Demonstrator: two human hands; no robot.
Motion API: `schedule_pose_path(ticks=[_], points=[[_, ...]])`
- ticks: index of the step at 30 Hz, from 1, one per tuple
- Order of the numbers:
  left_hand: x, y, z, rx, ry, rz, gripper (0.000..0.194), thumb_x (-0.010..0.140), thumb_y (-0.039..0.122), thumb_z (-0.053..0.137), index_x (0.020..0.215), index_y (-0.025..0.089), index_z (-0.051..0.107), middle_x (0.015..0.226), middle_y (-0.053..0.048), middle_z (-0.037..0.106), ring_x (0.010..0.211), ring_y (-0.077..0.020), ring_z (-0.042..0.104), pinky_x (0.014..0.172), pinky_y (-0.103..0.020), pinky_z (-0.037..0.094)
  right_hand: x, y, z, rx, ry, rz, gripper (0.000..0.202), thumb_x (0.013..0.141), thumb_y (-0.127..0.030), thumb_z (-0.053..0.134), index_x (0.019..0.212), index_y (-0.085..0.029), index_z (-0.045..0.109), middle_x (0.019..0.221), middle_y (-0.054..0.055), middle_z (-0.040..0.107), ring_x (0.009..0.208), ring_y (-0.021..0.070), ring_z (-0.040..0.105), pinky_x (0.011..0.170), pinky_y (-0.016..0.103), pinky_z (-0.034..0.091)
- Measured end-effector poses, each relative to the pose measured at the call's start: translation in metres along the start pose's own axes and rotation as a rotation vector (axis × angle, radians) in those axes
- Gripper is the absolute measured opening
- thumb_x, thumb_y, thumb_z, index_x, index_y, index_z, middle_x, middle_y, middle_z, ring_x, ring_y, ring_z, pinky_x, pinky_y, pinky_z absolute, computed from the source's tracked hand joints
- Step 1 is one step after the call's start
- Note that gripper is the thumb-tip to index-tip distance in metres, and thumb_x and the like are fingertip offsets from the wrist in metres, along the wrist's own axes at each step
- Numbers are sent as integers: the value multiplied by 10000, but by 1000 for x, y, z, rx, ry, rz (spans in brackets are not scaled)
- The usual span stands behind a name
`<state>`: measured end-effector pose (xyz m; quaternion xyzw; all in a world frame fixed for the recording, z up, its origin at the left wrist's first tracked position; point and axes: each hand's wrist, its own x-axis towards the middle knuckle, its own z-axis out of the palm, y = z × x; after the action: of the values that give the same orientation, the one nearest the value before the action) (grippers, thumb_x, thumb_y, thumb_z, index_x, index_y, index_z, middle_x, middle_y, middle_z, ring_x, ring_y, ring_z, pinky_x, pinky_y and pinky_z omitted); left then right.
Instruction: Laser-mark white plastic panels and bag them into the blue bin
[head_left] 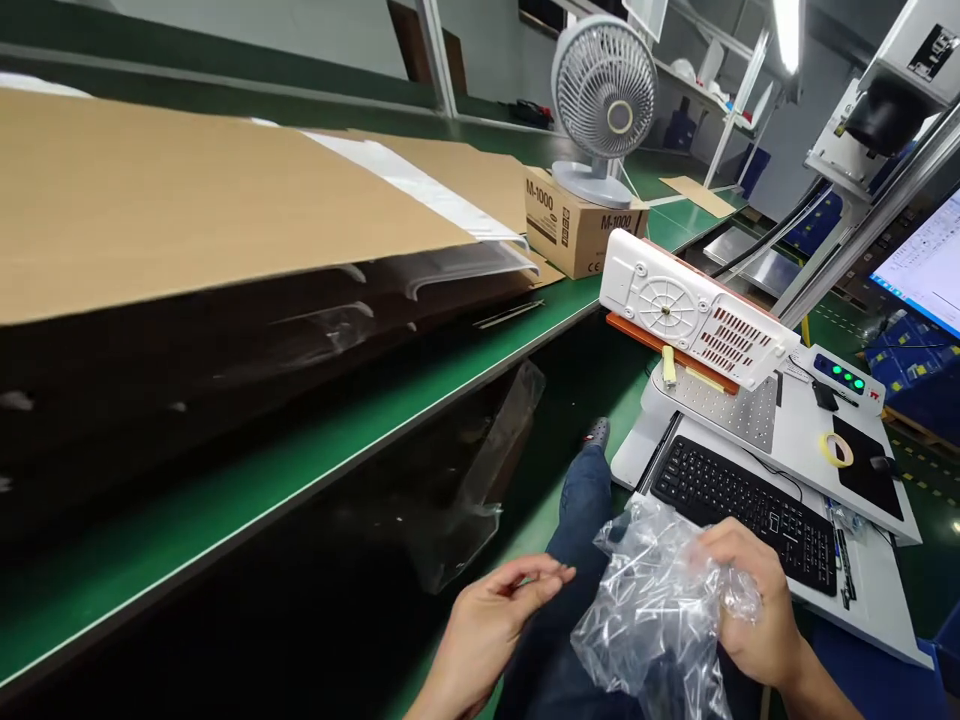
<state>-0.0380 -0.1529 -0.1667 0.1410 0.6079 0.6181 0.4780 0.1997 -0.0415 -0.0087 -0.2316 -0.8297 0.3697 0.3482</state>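
My right hand, at the lower right, has its fingers closed around a crumpled clear plastic bag, which hangs over my legs. To the left of the bag is my left hand, thumb and fingertips pressed together; anything between them is too small to make out. A gap separates it from the bag. A white vented plastic panel stands tilted on an orange fixture above the perforated metal plate of the machine.
A black keyboard lies near my right hand. Large cardboard covers the green bench at left. A fan stands on a carton. Clear film hangs below the bench edge. Yellow tape sits at right.
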Motion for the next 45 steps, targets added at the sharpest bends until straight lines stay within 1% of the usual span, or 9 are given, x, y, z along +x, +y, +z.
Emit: schedule_pose_path(ticks=[4, 13, 20, 24, 28, 32, 37, 41, 45], points=[[22, 0, -6, -81, -32, -104, 663, 552, 726, 995, 873, 182, 794, 898, -123, 833, 934, -346, 832, 936, -422, 655, -5, 19, 26, 84, -4, 203, 160, 914, -130, 737, 1003, -262, 748, 1007, -7, 735, 923, 156, 718, 831, 247, 545], [36, 27, -8, -2, -98, 63, 655, 828, 760, 822, 1167, 208, 723, 614, 31, 583, 600, -199, 644, 594, -302, 555, 9, 44, 69, 291, -137, 445, 172, 757, -159, 818, 895, -223, 738, 945, 3, 724, 858, 183, 664, 790, 291, 474], [26, 41, -12, 100, 159, 273, 696, 621, 643, 1019, 1090, 208, 747, 837, -29, 746, 822, -251, 781, 768, -350, 684, 17, 53, 53, 338, -182, 412, 187, 737, -194, 777, 918, -223, 742, 969, 6, 726, 874, 200, 668, 819, 316, 477], [0, 42, -3, 135, 264, 236, 603, 686, 642, 991, 1040, 197, 792, 928, -84, 818, 908, -312, 825, 872, -431, 721, 6, 60, 35, 336, -132, 486, 202, 740, -200, 733, 938, -228, 705, 907, -20, 704, 817, 184, 634, 772, 303, 468], [-26, 38, 41, 159, 166, 257, 523, 893, 651, 842, 1191, 221, 821, 1293, -142, 817, 1195, -362, 795, 1144, -541, 628, -18, 73, 11, 257, -54, 524, 267, 777, -223, 672, 1043, -240, 679, 961, -11, 723, 866, 211, 673, 783, 320, 507], [-40, 42, 106, 242, -244, 406, 663, 977, 673, 737, 1536, 324, 670, 1716, -115, 527, 1593, -400, 491, 1346, -619, 382, -46, 92, -28, -65, 161, 410, 321, 827, -192, 601, 1131, -246, 690, 1111, 26, 739, 1039, 239, 714, 933, 359, 537], [-40, 54, 184, 522, -628, 314, 961, 867, 570, 900, 1693, 353, 459, 1878, -112, 159, 1736, -422, 129, 1401, -654, 172, -76, 106, -83, -72, 303, 449, 307, 902, -236, 676, 1207, -273, 675, 1137, 24, 741, 1020, 240, 721, 923, 348, 562], [-33, 55, 233, 577, -782, 291, 910, 864, 335, 881, 1666, 301, 451, 1740, -155, 418, 1621, -386, 408, 1364, -586, 318, -102, 109, -111, 369, 255, 585, 393, 934, -355, 797, 1267, -263, 611, 1137, 54, 709, 946, 242, 704, 822, 329, 589], [-30, 43, 261, 473, -935, 182, 721, 865, 270, 816, 1540, 237, 566, 1386, -132, 673, 1160, -290, 691, 1010, -411, 587, -125, 110, -125, 649, 305, 646, 457, 917, -506, 849, 1217, -267, 601, 1061, 63, 684, 884, 246, 650, 764, 344, 547]])
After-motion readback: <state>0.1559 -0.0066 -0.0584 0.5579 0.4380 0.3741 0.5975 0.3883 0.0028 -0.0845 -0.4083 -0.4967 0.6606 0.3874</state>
